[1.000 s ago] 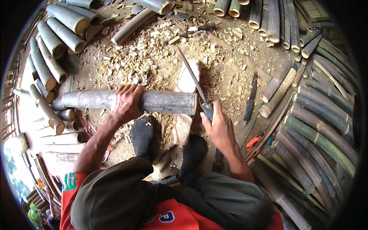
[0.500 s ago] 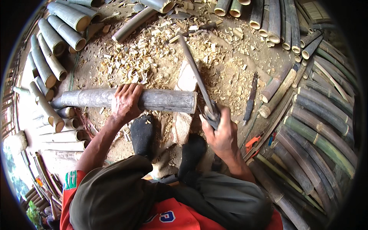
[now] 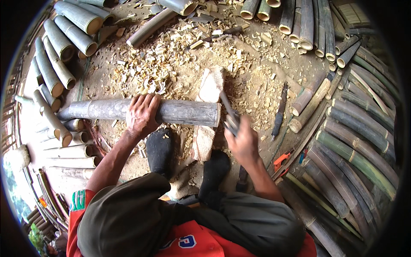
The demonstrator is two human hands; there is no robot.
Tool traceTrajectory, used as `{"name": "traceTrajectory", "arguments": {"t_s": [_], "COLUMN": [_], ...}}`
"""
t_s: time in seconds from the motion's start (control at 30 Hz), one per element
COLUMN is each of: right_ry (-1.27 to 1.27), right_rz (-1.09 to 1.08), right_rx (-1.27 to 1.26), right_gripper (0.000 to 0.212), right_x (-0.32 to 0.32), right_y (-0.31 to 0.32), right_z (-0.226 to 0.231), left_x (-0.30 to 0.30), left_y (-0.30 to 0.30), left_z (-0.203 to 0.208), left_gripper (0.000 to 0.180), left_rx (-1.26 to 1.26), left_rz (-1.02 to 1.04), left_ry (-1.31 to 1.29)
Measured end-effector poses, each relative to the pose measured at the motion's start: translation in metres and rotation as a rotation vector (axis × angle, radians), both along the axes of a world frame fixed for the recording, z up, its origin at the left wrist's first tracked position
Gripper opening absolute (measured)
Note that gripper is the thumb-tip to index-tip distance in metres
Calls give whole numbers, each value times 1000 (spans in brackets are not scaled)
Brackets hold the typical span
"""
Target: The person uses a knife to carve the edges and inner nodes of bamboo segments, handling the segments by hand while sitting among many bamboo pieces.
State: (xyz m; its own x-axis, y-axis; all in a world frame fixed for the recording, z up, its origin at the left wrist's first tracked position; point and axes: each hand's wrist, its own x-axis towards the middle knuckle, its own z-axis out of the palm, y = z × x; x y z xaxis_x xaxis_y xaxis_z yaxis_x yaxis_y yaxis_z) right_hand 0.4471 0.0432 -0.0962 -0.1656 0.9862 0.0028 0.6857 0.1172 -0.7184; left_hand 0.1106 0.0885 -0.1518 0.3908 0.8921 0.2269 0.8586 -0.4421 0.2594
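bamboo pole [image 3: 180, 112]: grey, mottled, lying crosswise | left hand [image 3: 142, 115]: clasps it | right hand [image 3: 243, 141]: grips blade [image 3: 227, 112]

Left hand [image 3: 141, 115] presses down on a bamboo pole [image 3: 180, 112]; right hand [image 3: 243, 143] grips a knife [image 3: 229, 113] at the pole's cut end.

Grey bamboo pole [image 3: 180, 112] lying across wood block [image 3: 209, 88]; blade [image 3: 227, 112] at cut end.

Open-air bamboo workshop, stacked bamboo poles [image 3: 64, 47], wood chips [image 3: 167, 55] littering dirt ground [image 3: 257, 85]
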Motion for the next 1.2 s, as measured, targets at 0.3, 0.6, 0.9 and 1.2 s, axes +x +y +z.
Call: {"name": "traceTrajectory", "arguments": {"t_s": [0.3, 0.6, 0.9, 1.2], "right_ry": [-33, -265, 82, -101], "right_rz": [40, 18, 35, 42], "right_rx": [-77, -443, 97, -168], "right_gripper": [35, 34, 29, 29], "right_x": [-6, 16, 1, -8], "right_y": [16, 15, 4, 15], "right_z": [47, -6, 19, 39], "left_x": [-3, -7, -4, -8], "left_y": [-14, -8, 16, 3], "left_z": [-12, 17, 22, 9], "left_gripper": [50, 73, 58, 52], "left_rx": [62, -280, -378, -176], "left_rz": [72, 3, -18, 1], "left_ry": [41, 105, 101, 49]}}
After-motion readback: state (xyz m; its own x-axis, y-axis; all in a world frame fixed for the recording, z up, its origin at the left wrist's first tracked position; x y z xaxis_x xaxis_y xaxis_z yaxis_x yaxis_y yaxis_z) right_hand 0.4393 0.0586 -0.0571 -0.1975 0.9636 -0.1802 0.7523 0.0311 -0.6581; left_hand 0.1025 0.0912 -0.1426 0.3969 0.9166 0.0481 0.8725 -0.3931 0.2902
